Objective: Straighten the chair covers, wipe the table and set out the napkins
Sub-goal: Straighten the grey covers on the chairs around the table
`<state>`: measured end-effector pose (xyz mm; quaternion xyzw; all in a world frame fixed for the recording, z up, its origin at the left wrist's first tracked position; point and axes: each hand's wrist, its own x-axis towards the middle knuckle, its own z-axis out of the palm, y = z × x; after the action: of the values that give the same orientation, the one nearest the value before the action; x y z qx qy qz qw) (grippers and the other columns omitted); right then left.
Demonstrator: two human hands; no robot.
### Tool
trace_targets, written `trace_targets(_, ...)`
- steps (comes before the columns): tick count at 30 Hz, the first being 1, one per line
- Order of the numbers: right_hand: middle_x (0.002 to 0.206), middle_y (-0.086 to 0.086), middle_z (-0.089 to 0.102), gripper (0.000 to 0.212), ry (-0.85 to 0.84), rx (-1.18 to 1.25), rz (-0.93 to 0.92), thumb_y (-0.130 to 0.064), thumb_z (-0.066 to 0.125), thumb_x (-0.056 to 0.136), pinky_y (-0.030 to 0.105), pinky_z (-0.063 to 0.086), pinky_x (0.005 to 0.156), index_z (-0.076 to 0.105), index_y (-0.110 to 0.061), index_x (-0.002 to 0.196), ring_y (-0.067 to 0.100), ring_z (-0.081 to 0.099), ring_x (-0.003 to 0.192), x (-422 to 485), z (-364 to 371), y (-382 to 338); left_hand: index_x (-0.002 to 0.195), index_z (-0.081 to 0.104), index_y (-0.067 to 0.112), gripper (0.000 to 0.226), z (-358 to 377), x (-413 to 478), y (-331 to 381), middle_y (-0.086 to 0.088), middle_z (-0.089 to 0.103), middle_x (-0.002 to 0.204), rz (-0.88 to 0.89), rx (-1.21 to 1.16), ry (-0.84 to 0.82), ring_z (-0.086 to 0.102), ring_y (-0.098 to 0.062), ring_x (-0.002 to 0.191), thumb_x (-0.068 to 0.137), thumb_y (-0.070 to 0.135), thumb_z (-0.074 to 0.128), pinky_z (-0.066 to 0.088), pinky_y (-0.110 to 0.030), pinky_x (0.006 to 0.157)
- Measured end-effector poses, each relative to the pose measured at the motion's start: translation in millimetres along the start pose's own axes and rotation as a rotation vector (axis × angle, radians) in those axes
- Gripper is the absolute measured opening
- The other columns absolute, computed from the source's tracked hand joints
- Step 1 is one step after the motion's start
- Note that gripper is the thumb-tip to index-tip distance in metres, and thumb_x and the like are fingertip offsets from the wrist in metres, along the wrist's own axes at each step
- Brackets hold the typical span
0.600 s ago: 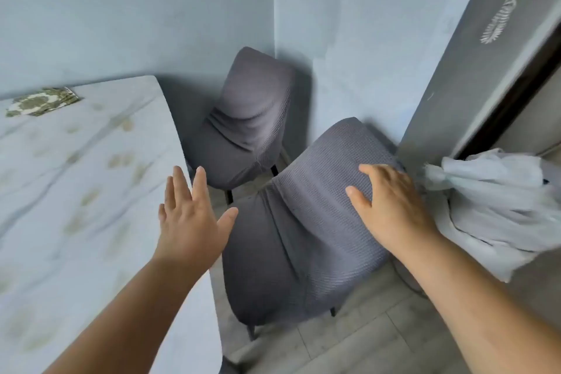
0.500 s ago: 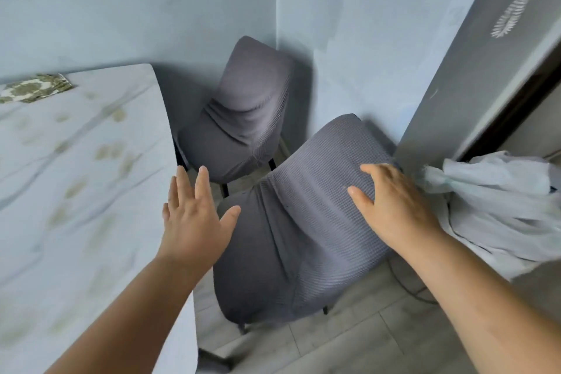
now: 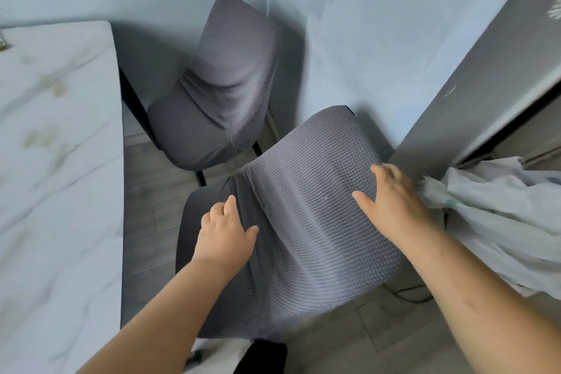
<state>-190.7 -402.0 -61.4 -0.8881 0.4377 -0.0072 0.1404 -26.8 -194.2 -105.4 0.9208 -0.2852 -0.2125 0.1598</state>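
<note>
Near chair (image 3: pixel 303 206) is center frame, and its grey waffle-knit cover (image 3: pixel 318 252) is on, with folds running down the backrest toward the seat. Left hand (image 3: pixel 224 234) is palm down on the cover at the near chair's seat/backrest crease, with fingers loosely bent and thumb spread. It's open and gripping nothing. Right hand (image 3: pixel 394 203) lies flat on the right side of the near chair's backrest, fingers straight and thumb out, also open. Second covered chair (image 3: pixel 224 94) stands beyond the near chair in the wall corner, its cover wrinkled across the lower backrest. Marble-look table (image 3: pixel 54 161) is left of the near chair, apart from it. White bunched fabric (image 3: pixel 501 222) hangs just right of the near chair, beside the right hand.
</note>
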Motion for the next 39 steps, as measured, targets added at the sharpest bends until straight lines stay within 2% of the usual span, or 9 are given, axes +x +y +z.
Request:
trace_targets(10,0.154,0.016,0.028,0.088,-0.196,0.043,0.097,-0.042,0.061,0.090,0.042,0.036,0.108,0.012,-0.003,0.152,0.033,0.035,0.137,78,15,39,0.151,0.011,0.011,0.076,29,49,30,-0.011,0.024,0.153,-0.163,-0.044,-0.061,0.020,-0.031,0.141,0.094,0.042,0.049,0.027,-0.042,0.111)
trace_targets(14,0.128,0.017,0.054,0.063,-0.279,0.174,0.116,-0.040,0.064,0.088,0.035,0.047,0.077,0.038,0.000,0.129,0.035,0.057,0.109,108,18,61,0.150,0.014,0.010,0.075,59,38,47,-0.013,0.025,0.152,-0.337,-0.186,-0.053,0.023,-0.031,0.139,0.093,0.041,0.052,0.027,-0.042,0.110)
trace_targets(20,0.122,0.003,0.062,0.059,-0.514,0.517,0.134,-0.050,0.066,0.084,0.033,0.047,0.086,0.055,-0.011,0.127,0.022,0.060,0.107,136,26,91,0.149,0.019,0.008,0.079,114,6,63,-0.015,0.028,0.150,-0.595,-0.409,-0.032,0.034,-0.032,0.134,0.089,0.043,0.057,0.033,-0.043,0.109)
trace_targets(24,0.109,0.002,0.068,0.013,-0.682,0.658,0.162,-0.014,0.064,0.090,0.028,0.045,0.075,0.065,-0.017,0.101,0.015,0.062,0.095,137,29,93,0.147,0.022,0.008,0.077,141,-15,67,-0.014,0.035,0.145,-0.740,-0.516,-0.057,0.042,-0.030,0.127,0.089,0.045,0.057,0.040,-0.038,0.098)
trace_targets(27,0.106,0.008,0.066,0.013,-0.640,0.653,0.170,-0.004,0.058,0.087,0.028,0.043,0.068,0.064,-0.009,0.096,0.017,0.060,0.090,136,28,82,0.139,0.036,0.000,0.069,153,-27,74,-0.016,0.047,0.138,-0.913,-0.836,-0.093,0.053,-0.029,0.113,0.089,0.041,0.059,0.047,-0.034,0.083)
trace_targets(32,0.100,0.008,0.068,0.017,-0.695,0.681,0.149,-0.009,0.060,0.089,0.029,0.046,0.062,0.063,-0.006,0.106,0.019,0.063,0.086,127,19,48,0.139,0.042,0.005,0.057,181,-48,84,-0.015,0.029,0.153,-1.091,-1.736,-0.155,0.038,-0.036,0.133,0.090,0.027,0.063,0.037,-0.051,0.105)
trace_targets(34,0.099,0.010,0.071,0.021,-0.743,0.701,0.126,-0.016,0.063,0.089,0.031,0.051,0.061,0.064,-0.005,0.108,0.023,0.067,0.086,127,12,31,0.127,0.049,-0.002,0.042,182,-46,87,-0.021,0.051,0.133,-1.129,-2.062,-0.113,0.056,-0.038,0.109,0.093,0.022,0.058,0.049,-0.055,0.090)
trace_targets(37,0.100,0.007,0.074,0.033,-0.801,0.745,0.084,-0.032,0.071,0.084,0.035,0.057,0.064,0.067,-0.009,0.107,0.023,0.071,0.089,127,7,2,0.118,0.057,-0.002,0.036,171,-40,87,-0.020,0.065,0.104,-1.171,-2.250,0.082,0.064,-0.035,0.090,0.091,0.022,0.061,0.059,-0.050,0.061)
trace_targets(39,0.101,0.006,0.074,0.039,-0.851,0.715,0.058,-0.043,0.072,0.081,0.040,0.058,0.072,0.068,-0.014,0.107,0.024,0.070,0.094,126,10,-15,0.115,0.060,0.002,0.041,166,-41,86,-0.019,0.066,0.105,-1.141,-2.324,0.079,0.062,-0.038,0.099,0.087,0.032,0.064,0.056,-0.053,0.073)
